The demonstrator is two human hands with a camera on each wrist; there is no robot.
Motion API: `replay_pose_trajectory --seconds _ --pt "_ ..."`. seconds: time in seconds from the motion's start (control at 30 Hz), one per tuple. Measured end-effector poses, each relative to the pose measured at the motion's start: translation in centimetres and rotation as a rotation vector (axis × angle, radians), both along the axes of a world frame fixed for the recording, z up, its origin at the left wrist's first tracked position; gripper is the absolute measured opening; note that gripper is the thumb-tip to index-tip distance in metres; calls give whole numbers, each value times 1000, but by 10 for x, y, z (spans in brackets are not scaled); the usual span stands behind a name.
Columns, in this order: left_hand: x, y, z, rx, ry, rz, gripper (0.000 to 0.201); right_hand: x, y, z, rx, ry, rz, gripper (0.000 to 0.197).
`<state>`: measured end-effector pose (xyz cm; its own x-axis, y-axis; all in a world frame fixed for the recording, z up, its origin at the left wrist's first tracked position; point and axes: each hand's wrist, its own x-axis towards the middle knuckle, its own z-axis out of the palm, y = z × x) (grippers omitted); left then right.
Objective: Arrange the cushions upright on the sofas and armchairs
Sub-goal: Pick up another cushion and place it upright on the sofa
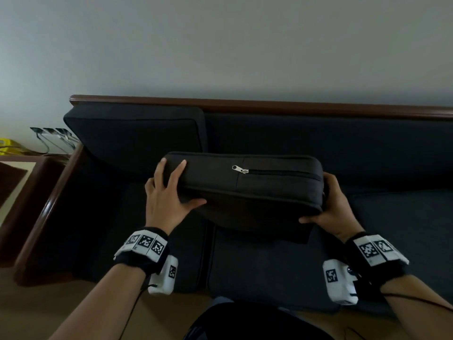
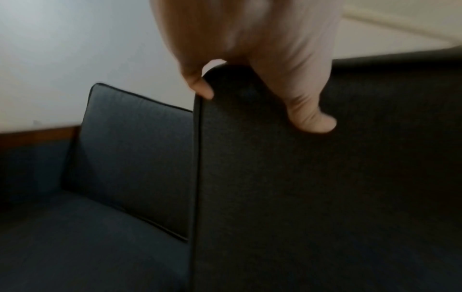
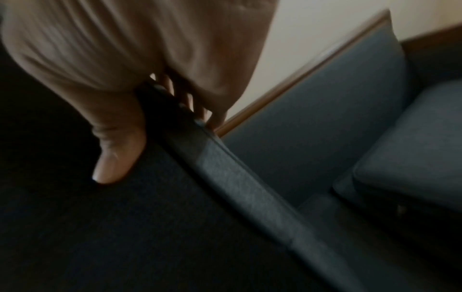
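A dark grey cushion (image 1: 245, 190) with a silver zip along its top edge is held above the seat of a dark sofa (image 1: 367, 148). My left hand (image 1: 169, 192) grips its left end, thumb on the near face and fingers over the top. My right hand (image 1: 335, 207) grips its right end, thumb underneath. In the left wrist view the thumb (image 2: 310, 118) presses the cushion's face (image 2: 325, 197). In the right wrist view my fingers (image 3: 200, 106) wrap the cushion's edge (image 3: 237, 177). Another dark cushion (image 1: 137, 133) stands upright against the sofa back at the left.
The sofa has a brown wooden frame (image 1: 245, 104) along its back and a wooden arm (image 1: 54, 200) at the left. A side table (image 1: 22, 165) with a yellow object stands left of it. A plain wall (image 1: 220, 45) rises behind. Another cushion (image 3: 412, 150) lies on the seat at the right.
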<state>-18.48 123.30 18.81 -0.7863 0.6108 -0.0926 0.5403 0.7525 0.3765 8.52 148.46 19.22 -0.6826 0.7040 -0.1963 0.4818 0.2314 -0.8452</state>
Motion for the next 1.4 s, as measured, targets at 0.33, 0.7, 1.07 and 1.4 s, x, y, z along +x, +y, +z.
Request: replay_pose_trajectory --seconds 0.33,0.7,1.07,1.4 --pt "62 69 14 -3 9 -23 101 27 18 38 220 -361 -141 124" --pt "105 94 49 175 -24 -168 88 -80 -10 57 623 -674 357 128" --pt "67 65 16 141 -369 -364 131 2 -6 57 587 -460 106 117" --pt "93 134 -22 8 -355 -759 114 100 4 46 572 -268 -91 114"
